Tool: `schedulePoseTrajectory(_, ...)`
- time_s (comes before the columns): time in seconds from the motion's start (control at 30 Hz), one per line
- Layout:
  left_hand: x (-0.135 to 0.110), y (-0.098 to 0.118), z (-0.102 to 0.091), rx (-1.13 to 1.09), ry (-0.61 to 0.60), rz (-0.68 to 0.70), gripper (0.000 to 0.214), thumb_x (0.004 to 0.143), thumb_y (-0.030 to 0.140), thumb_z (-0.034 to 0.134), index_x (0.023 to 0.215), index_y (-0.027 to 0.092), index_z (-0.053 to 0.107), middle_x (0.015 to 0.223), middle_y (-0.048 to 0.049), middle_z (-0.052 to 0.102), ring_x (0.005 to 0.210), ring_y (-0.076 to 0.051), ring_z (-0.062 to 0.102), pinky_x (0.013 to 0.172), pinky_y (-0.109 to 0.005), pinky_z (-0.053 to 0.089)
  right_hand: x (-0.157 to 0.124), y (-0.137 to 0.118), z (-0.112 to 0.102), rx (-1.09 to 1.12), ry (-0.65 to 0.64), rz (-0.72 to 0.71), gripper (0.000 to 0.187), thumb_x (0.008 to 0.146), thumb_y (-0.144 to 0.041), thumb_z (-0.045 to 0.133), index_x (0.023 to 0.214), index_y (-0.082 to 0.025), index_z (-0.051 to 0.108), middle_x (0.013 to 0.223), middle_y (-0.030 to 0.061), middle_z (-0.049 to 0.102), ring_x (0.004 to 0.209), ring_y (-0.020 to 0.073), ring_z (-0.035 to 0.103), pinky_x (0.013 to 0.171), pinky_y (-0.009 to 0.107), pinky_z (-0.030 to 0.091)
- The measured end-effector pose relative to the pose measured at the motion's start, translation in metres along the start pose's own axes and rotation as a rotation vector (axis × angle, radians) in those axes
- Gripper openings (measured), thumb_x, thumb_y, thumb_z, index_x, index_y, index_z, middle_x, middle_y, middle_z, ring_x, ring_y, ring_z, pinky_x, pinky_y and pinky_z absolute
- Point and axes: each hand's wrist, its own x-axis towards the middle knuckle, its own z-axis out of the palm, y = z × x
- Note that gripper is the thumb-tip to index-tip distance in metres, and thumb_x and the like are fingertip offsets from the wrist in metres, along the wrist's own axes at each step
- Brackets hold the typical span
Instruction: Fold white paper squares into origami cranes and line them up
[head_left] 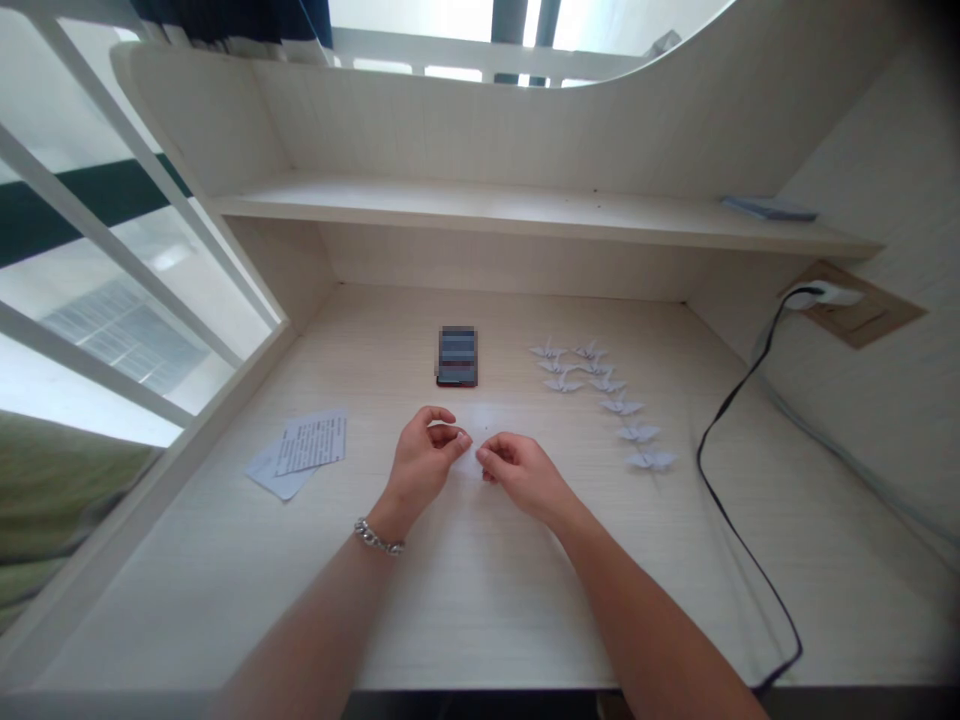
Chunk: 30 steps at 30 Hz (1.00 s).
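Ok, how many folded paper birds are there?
9 paper birds on the desk: three in a short left column, six in a longer line to its right, slanting nearer. The far ones crowd, so another may be hidden.

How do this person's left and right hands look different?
The left hand has a silver chain bracelet at its wrist; the right hand shows none. The left hand's fingers are spread more apart, while the right hand's are bunched closer together. Both are bare and curled inward, fingertips close to each other over the desk.
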Motion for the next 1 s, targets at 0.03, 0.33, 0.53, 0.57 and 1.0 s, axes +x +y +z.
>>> schedulePoseTrajectory(0.03,0.0005,0.0004,-0.0009,0.002,0.008,-0.006,0.035,0.061,0.019,0.070,0.086,0.019,0.045,0.065,0.0014,0.063,0.062,-0.012,0.059,0.059,-0.022,0.043,0.0002,0.0006,0.0001,0.014,-0.018,0.016,0.019,0.079,-0.031,0.049,0.069,-0.016,0.056,0.062,0.0008,0.059,0.056,0.0115,0.052,0.053,0.023,0.039)
schedulePoseTrajectory(0.33,0.0020,0.0023,-0.0029,-0.046,0.018,-0.124,0.038,0.058,0.020,0.071,0.087,0.017,0.047,0.062,0.0016,0.062,0.050,-0.008,0.053,0.050,-0.019,0.037,0.0009,-0.0041,-0.0011,0.204,-0.021,0.069,0.012,0.071,-0.027,0.057,0.068,-0.015,0.057,0.060,0.0008,0.059,0.054,0.0111,0.052,0.054,0.023,0.042)
schedulePoseTrajectory(0.53,0.0022,-0.0010,-0.0037,-0.001,-0.005,-0.116,0.036,0.060,0.021,0.071,0.088,0.017,0.049,0.063,0.0003,0.062,0.051,-0.009,0.054,0.048,-0.019,0.036,0.0020,-0.0036,0.0006,0.218,-0.025,0.106,0.015,0.072,-0.029,0.056,0.066,-0.016,0.055,0.055,-0.0014,0.055,0.050,0.0103,0.050,0.052,0.023,0.041)
schedulePoseTrajectory(0.57,0.0019,-0.0010,-0.0034,0.004,-0.019,-0.104,0.035,0.060,0.021,0.071,0.087,0.017,0.049,0.065,-0.0002,0.063,0.053,-0.009,0.054,0.048,-0.019,0.037,0.0020,-0.0026,0.0002,0.202,-0.012,0.089,0.015,0.072,-0.029,0.056,0.066,-0.016,0.055,0.054,-0.0016,0.054,0.050,0.0102,0.049,0.052,0.023,0.040)
schedulePoseTrajectory(1.0,0.0013,-0.0013,-0.0004,0.007,-0.116,0.023,0.025,0.060,0.017,0.071,0.080,0.014,0.057,0.072,-0.0010,0.062,0.066,-0.010,0.057,0.062,-0.021,0.044,-0.0025,-0.0076,-0.0045,-0.077,0.078,-0.094,0.015,0.079,-0.029,0.051,0.073,-0.017,0.058,0.061,-0.0005,0.057,0.057,0.0113,0.051,0.053,0.022,0.038)
